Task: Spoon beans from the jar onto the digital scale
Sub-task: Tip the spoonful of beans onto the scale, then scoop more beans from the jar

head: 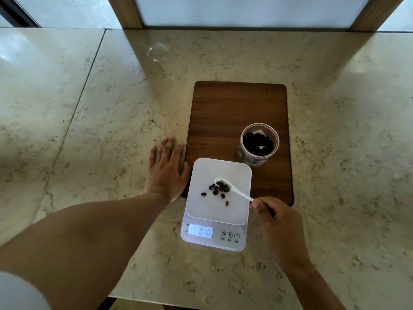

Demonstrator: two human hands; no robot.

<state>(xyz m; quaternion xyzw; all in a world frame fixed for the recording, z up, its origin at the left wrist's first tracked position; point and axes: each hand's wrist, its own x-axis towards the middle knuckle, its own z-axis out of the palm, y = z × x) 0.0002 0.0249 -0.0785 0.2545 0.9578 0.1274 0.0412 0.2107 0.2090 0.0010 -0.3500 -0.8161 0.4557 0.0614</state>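
My right hand (276, 217) pinches a glossy white plastic spoon (232, 189), bowl pointing to 10 o'clock over dark oval beans (218, 190) on the square scale (218, 203); my left hand (166, 170) lies flat, fingers spread, holding nothing.

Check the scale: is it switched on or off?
On. The scale has a lit display reading 0.10, with beans on its platform.
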